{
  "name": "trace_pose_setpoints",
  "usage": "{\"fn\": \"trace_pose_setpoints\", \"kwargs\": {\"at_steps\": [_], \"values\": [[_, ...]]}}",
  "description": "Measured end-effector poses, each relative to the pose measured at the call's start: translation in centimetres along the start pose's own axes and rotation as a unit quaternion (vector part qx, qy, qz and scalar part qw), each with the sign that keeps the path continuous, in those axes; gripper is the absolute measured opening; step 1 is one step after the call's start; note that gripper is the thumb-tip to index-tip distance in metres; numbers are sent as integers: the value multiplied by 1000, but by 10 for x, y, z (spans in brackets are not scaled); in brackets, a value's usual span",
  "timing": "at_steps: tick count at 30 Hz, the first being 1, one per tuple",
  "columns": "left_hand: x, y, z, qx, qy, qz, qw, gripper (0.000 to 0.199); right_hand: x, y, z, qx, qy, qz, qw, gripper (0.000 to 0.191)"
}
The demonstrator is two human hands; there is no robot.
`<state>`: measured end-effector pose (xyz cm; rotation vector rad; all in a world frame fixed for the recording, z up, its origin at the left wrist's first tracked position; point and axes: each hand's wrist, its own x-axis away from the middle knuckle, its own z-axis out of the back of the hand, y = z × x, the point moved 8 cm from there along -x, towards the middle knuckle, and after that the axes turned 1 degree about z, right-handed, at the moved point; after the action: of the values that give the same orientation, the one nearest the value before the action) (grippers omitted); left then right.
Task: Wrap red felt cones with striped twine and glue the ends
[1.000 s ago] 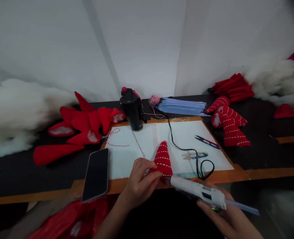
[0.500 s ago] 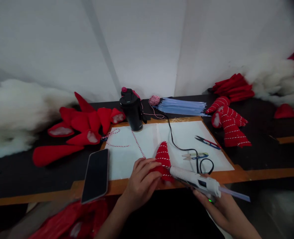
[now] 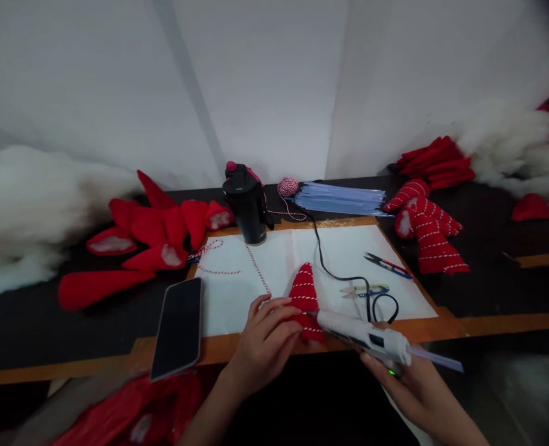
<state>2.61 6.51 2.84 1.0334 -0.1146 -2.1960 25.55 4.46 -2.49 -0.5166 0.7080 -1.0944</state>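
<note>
The red felt cone [image 3: 305, 303] is twine-striped, held by the left hand [image 3: 265, 350]; the right hand [image 3: 418, 396] grips a glue gun [image 3: 360, 334]. Plain cones [image 3: 151, 232] (the left heap) remain unwrapped.

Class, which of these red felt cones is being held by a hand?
The red cone striped with twine, gripped by the left hand over the white paper; the other cones lie loose in piles.

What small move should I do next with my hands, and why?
Probably ease the white glue gun, in the right hand, onto the edge of the red felt cone with white stitching: its nozzle sits beside that edge and the left hand steadies the cone.
</note>
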Motion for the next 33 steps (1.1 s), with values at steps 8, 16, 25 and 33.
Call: {"fn": "trace_pose_setpoints", "kwargs": {"at_steps": [8, 16, 25, 33], "values": [[2, -2, 0, 4, 6, 1, 1000, 22, -16, -8, 8, -18, 20, 5, 1000, 26], [1, -3, -3, 16, -12, 0, 1000, 24, -31, -27, 6, 36, 35, 38, 998, 21], [1, -5, -4, 31, -16, 9, 999, 24, -28, -10, 4, 33, 17, 22, 999, 19], [2, -6, -5, 33, -21, 12, 999, 24, -37, -18, 6, 33, 14, 23, 999, 22]]}}
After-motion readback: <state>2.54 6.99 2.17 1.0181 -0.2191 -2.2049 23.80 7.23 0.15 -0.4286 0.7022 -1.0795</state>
